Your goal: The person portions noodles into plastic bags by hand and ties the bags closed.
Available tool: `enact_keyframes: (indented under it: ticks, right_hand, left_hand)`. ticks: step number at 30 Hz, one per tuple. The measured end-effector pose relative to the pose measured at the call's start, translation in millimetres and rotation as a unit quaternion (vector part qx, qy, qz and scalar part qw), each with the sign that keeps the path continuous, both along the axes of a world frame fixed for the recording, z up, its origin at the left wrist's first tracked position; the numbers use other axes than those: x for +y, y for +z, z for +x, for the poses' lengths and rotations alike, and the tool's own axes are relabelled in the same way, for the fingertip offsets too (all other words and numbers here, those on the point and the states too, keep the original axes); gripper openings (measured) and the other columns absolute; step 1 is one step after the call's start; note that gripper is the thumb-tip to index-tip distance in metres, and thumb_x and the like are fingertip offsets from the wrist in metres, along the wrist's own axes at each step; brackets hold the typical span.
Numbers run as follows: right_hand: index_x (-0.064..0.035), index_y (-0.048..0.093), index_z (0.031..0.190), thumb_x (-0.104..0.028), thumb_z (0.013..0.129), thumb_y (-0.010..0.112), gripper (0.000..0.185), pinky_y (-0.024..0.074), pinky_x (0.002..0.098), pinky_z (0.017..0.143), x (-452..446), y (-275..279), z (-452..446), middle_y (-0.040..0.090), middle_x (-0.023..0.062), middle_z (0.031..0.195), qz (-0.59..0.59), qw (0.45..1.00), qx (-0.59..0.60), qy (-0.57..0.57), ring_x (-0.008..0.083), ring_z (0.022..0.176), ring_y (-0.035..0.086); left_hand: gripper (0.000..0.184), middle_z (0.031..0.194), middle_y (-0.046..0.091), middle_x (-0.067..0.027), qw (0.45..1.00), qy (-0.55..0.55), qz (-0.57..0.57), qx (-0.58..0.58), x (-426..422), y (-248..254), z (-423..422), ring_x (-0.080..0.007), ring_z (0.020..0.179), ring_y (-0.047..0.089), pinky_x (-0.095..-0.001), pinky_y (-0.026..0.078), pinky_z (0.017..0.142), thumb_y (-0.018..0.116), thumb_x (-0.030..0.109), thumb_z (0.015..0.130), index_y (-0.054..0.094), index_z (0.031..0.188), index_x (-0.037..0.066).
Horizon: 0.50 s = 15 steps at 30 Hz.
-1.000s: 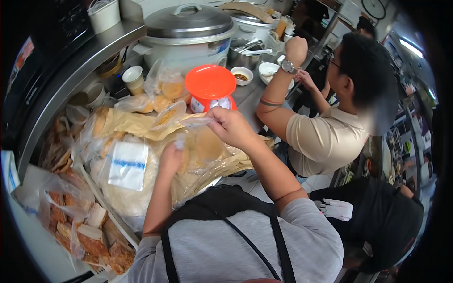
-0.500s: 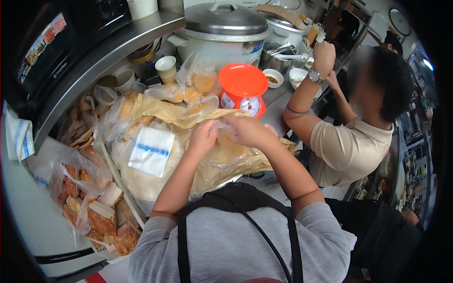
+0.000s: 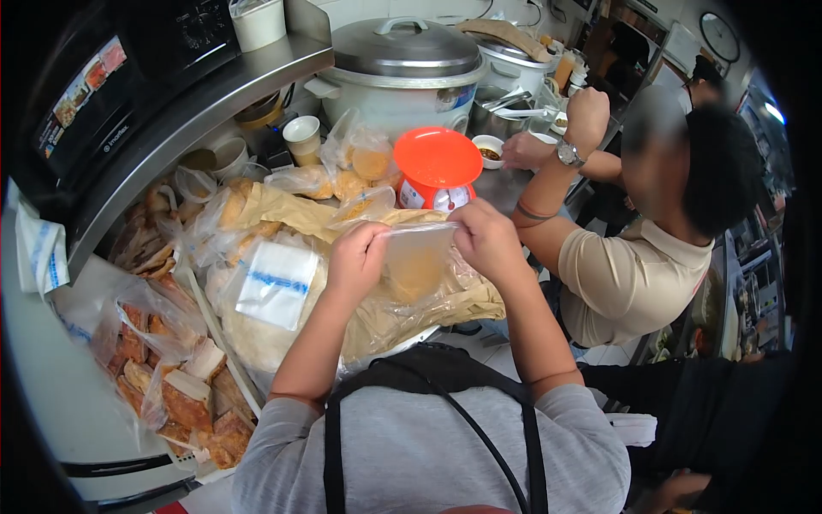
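A clear plastic bag (image 3: 417,270) with yellow-orange crumbly contents hangs between my hands, its top edge stretched straight. My left hand (image 3: 358,259) pinches one top corner, and my right hand (image 3: 488,242) grips the other. Beneath the bag lies crumpled brown paper (image 3: 467,304). To the left, a stack of white plastic sheets with a blue stripe (image 3: 276,284) rests on a large pale bag. Just beyond my hands stands an orange kitchen scale (image 3: 437,163). Other small filled bags (image 3: 371,160) lie behind the paper.
At the left, a tray holds browned meat chunks (image 3: 187,398) partly under plastic. Large lidded pots (image 3: 398,86) stand at the back, near a small sauce bowl (image 3: 488,152). A steel shelf (image 3: 257,73) overhangs the left. A co-worker (image 3: 634,265) is close on the right.
My hands have moved apart, and the bag's top edge is now pulled taut between them. The co-worker's far hand has moved left, toward the sauce bowl.
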State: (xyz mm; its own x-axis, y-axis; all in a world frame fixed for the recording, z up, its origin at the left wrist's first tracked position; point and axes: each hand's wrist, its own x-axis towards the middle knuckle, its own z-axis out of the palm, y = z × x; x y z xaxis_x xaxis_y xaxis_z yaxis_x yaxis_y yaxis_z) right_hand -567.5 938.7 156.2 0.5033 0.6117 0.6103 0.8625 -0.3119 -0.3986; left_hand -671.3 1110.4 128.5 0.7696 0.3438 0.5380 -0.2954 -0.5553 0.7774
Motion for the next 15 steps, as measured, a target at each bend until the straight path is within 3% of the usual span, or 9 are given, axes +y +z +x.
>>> enact_keyframes:
  ticks: [3, 6, 10, 13, 15]
  right_hand:
    - [-0.0007, 0.051, 0.067, 0.005, 0.061, 0.048, 0.009, 0.0431, 0.0329, 0.054, 6, 9, -5, 0.052, 0.0124, 0.069, 0.077, 0.996, -0.047, 0.015, 0.0288, 0.062, 0.052]
    - [-0.0009, 0.051, 0.069, 0.006, 0.06, 0.048, 0.012, 0.0431, 0.0326, 0.055, 11, -17, 4, 0.051, 0.0128, 0.07, -0.013, 1.0, -0.009, 0.024, 0.0287, 0.063, 0.052]
    - [-0.003, 0.052, 0.078, -0.002, 0.067, 0.052, 0.012, 0.044, 0.0346, 0.058, 26, -19, -18, 0.053, 0.0132, 0.07, 0.117, 0.959, 0.21, 0.151, 0.029, 0.067, 0.054]
    - [-0.0042, 0.052, 0.084, -0.008, 0.069, 0.055, 0.015, 0.0439, 0.034, 0.059, 39, -30, -38, 0.053, 0.0137, 0.068, 0.106, 0.968, 0.168, 0.149, 0.0281, 0.067, 0.055]
    - [-0.004, 0.052, 0.085, -0.012, 0.07, 0.058, 0.018, 0.0439, 0.0335, 0.06, 41, -52, -30, 0.054, 0.0134, 0.068, 0.048, 0.971, 0.197, 0.125, 0.0277, 0.066, 0.056]
  left_hand:
    - [0.009, 0.069, 0.056, -0.0125, 1.0, 0.0, -0.026, -0.005, -1, 7, -2, -0.0221, 0.062, 0.054, -0.0283, 0.041, 0.056, 0.05, 0.008, 0.076, 0.054, 0.076, -0.001]
    - [0.009, 0.069, 0.056, -0.0114, 1.0, -0.004, 0.002, -0.004, 4, 1, -8, -0.02, 0.062, 0.054, -0.0268, 0.042, 0.057, 0.05, 0.006, 0.076, 0.055, 0.076, -0.001]
    - [0.01, 0.068, 0.057, -0.0098, 0.998, -0.056, -0.03, -0.001, -1, 8, -8, -0.019, 0.062, 0.055, -0.0269, 0.043, 0.058, 0.05, 0.007, 0.075, 0.056, 0.076, -0.001]
    - [0.012, 0.08, 0.058, -0.011, 0.993, -0.101, -0.056, 0.014, -6, 3, -9, -0.0177, 0.073, 0.056, -0.0271, 0.042, 0.065, 0.049, 0.006, 0.075, 0.056, 0.083, -0.001]
    - [0.021, 0.089, 0.056, -0.0121, 0.988, -0.088, -0.118, -0.037, -5, -19, 1, -0.0189, 0.082, 0.054, -0.0288, 0.041, 0.072, 0.055, 0.012, 0.072, 0.054, 0.089, -0.001]
